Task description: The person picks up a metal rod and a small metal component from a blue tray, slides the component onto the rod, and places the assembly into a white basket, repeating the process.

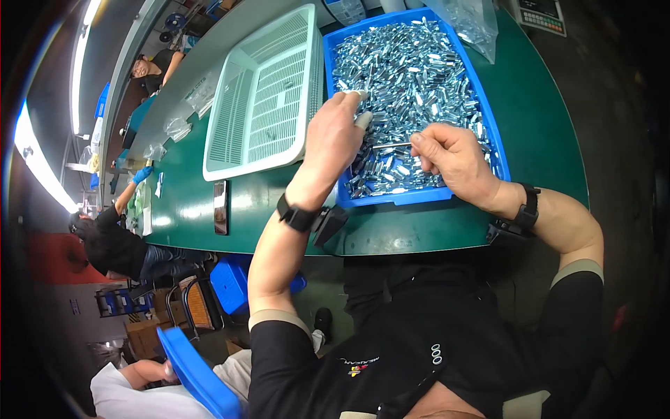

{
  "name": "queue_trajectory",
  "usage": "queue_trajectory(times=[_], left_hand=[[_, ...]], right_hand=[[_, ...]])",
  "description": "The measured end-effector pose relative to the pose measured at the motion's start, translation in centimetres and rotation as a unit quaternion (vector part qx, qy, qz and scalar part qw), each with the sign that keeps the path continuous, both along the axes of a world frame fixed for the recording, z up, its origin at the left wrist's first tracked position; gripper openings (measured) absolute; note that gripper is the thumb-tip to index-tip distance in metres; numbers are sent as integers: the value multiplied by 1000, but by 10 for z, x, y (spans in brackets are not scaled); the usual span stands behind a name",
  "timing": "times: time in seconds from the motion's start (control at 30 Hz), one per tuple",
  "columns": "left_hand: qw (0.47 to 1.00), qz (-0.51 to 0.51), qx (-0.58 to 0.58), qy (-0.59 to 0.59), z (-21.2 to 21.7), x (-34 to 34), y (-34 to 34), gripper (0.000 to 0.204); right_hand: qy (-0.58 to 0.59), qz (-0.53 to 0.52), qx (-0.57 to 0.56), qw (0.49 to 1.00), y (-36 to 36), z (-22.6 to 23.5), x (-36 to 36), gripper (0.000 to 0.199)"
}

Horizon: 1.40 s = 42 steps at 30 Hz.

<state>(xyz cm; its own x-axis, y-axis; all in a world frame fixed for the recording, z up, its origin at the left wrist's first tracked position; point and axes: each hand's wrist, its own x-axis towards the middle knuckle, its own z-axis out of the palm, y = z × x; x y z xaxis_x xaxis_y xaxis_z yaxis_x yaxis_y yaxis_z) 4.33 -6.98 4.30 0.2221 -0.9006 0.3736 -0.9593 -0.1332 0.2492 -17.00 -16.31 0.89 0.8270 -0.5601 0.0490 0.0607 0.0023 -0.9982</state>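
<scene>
Head view, work surface: green table (548,119), with a blue bin (405,197) in front of the person and a pale slatted basket (251,167) just left of it.
Metal parts: a dense heap (405,70) of small, shiny pieces inside the blue bin, lying in all directions; thinner at the near end, where blue floor shows.
Right hand (453,157): pinching one end of a thin metal rod (392,145) between thumb and finger; rod roughly level over the heap, pointing left.
Left hand (335,129): over the bin's left side, pale covers on some fingertips; cannot tell whether it grasps a part.
Risk, rod: could slip or twist, since only one end appears pinched; dropped, it might be lost among similar shiny pieces.
Risk, spill: a forearm or wrist strap (300,215) catching the near rim could jolt pieces onto the table.
</scene>
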Motion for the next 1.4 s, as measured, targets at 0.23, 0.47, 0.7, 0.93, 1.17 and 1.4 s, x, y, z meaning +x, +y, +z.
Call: queue_trajectory(times=[0.23, 0.47, 0.7, 0.93, 1.17, 1.4], left_hand=[[999, 19, 25, -13, -25, 19, -28, 23], [966, -25, -78, 247, -21, -10, 28, 19], [961, -57, -72, 263, -4, -30, 56, 21], [957, -71, -73, 273, -6, -26, 54, 21], [970, -126, -13, 207, 8, -35, 46, 22], [969, -111, 28, 220, 4, -41, 52, 19]], right_hand=[[-7, -1, 14, 1000, 1, 3, 0, 32], [-32, -32, 34, 998, -7, -8, 2, 26], [-19, -3, 18, 1000, -8, -9, 2, 24], [-30, 9, 12, 999, -3, -4, 2, 26], [-12, 13, 12, 1000, -7, -5, 2, 40], [39, 94, 24, 994, -6, -2, 1, 51]])
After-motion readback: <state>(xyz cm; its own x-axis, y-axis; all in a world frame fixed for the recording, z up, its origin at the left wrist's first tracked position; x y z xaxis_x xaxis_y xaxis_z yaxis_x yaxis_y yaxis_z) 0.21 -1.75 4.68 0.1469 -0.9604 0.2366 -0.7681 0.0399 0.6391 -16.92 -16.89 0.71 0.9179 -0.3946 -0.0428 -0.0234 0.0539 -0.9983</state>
